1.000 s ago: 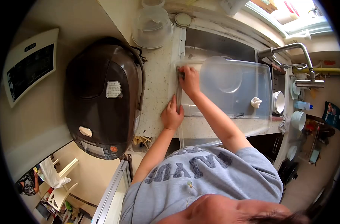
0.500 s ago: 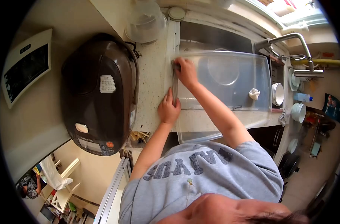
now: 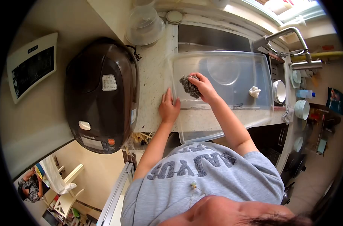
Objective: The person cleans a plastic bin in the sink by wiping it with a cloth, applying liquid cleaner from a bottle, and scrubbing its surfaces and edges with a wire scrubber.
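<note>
A large clear plastic container (image 3: 250,67) lies over the sink and the front of the counter. Pinched in my right hand (image 3: 204,87) is a grey steel wool scrubber (image 3: 190,86), held above the container near its left end. My left hand (image 3: 169,107) rests at the container's left edge with its fingers stretched out and apart. A crumpled white wad (image 3: 254,92) is in the right part of the container.
A dark brown rice cooker (image 3: 99,94) stands left of my hands. Clear plastic tubs (image 3: 144,28) and a round lid (image 3: 174,17) sit behind. The tap (image 3: 297,34) reaches in from the right, near white bowls (image 3: 279,92). A seated person (image 3: 30,186) shows at lower left.
My right hand has moved from the container's left edge inward to the right and lower in view, bringing the scrubber into plain sight. My left hand has stayed at the edge.
</note>
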The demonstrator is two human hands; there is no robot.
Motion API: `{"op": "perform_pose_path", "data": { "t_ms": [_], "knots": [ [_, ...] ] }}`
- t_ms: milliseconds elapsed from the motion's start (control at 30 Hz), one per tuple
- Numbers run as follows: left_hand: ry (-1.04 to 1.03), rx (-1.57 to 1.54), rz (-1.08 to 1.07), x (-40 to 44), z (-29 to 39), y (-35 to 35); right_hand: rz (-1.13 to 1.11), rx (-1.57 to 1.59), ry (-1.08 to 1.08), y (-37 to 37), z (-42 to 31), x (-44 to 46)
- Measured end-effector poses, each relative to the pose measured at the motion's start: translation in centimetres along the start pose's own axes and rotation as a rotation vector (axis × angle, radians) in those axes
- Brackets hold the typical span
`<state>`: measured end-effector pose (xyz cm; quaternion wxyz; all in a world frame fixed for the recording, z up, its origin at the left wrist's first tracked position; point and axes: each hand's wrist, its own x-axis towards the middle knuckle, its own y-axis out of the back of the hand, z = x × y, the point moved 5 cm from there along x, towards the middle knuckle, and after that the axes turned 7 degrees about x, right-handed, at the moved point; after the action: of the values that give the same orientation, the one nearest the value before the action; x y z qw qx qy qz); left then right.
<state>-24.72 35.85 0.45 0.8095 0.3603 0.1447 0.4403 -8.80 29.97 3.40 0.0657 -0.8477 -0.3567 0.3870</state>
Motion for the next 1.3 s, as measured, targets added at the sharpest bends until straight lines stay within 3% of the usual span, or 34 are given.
{"op": "perform_pose_path", "data": {
  "t_ms": [33, 167, 267, 300, 367, 433, 467, 500, 533, 567, 633, 667, 700, 733, 767, 800, 833, 900, 1000, 1133, 1200, 1233, 1300],
  "knots": [
    [-0.018, -0.041, 0.103, 0.0, 0.4, 0.5, 0.006, 0.002, 0.017, 0.2, -0.2, -0.5],
    [-0.081, -0.114, 0.162, 0.2, 4.0, 1.4, -0.05, 0.064, -0.08, 0.3, -0.4, -2.7],
    [0.439, -1.055, -0.271, 0.0, 4.6, -2.8, -0.109, -0.027, 0.015, -0.1, -1.1, -4.3],
    [0.42, -1.058, -0.269, 0.2, 5.8, -2.0, -0.137, -0.101, 0.052, -0.1, -1.8, -4.9],
    [0.714, -1.27, -0.294, -0.5, 6.9, -1.5, -0.196, -0.26, 0.136, 1.4, -2.4, -4.5],
    [0.67, -1.137, -0.279, -0.6, 5.4, -2.8, -0.07, -1.2, 0.853, 2.3, -5.6, -5.1],
    [0.453, -0.767, -0.37, -0.6, 4.6, -3.2, 0.035, -1.351, 0.584, 3.6, -6.5, -4.6],
    [0.238, -0.393, -0.448, -0.6, 4.8, -3.3, 0.127, -1.512, 0.497, 4.4, -7.6, -4.1],
    [0.227, -0.288, -0.536, -0.7, 4.5, -3.7, 0.155, -1.372, 0.729, 6.0, -8.6, -3.2],
    [0.233, -0.282, -0.519, -0.5, 5.3, -3.4, 0.152, -1.266, 0.771, 6.6, -10.6, -2.6],
    [0.156, 0.159, -0.392, -0.5, 7.0, -1.6, 0.041, -0.97, 0.859, 8.8, -14.6, 1.6],
    [0.11, 0.203, -0.2, -0.9, 6.6, -1.8, 0.142, -1.017, 0.959, 9.3, -17.5, 3.7],
    [0.124, 0.218, -0.179, -1.2, 7.3, -1.5, 0.197, -0.967, 1.002, 10.0, -20.1, 6.1],
    [0.071, 0.279, -0.087, -1.2, 8.7, -0.8, 0.266, -1.063, 1.237, 10.3, -22.9, 8.3],
    [0.02, 0.343, 0.005, -1.5, 9.7, -0.3, 0.281, -0.9, 1.018, 10.4, -25.7, 10.7],
    [0.0, 0.338, -0.027, -2.1, 9.7, -0.9, 0.307, -0.793, 1.137, 12.0, -28.6, 15.8],
    [0.018, 0.357, -0.008, -2.8, 10.1, -1.0, 0.412, -0.83, 1.063, 10.7, -31.0, 15.2],
    [0.032, 0.388, -0.05, -3.9, 10.8, -1.5, 0.418, -0.736, 0.981, 9.1, -34.9, 16.5],
    [0.104, 0.298, -0.135, -5.2, 9.8, -2.5, 0.387, -0.607, 1.117, 8.0, -37.7, 20.3],
    [0.088, 0.337, -0.16, -6.3, 10.2, -2.8, 0.512, -0.742, 1.062, 6.7, -39.3, 22.4],
    [0.03, 0.292, -0.171, -6.5, 10.6, -3.1, 0.678, -0.853, 1.011, 7.3, -39.7, 23.8],
    [0.033, 0.291, -0.172, -6.4, 10.5, -3.0, 0.678, -0.855, 1.009, 7.7, -39.9, 24.7],
    [0.031, 0.278, -0.149, -6.7, 10.6, -3.2, 0.461, -0.847, 1.026, 7.9, -40.3, 23.6]
  ]
}}
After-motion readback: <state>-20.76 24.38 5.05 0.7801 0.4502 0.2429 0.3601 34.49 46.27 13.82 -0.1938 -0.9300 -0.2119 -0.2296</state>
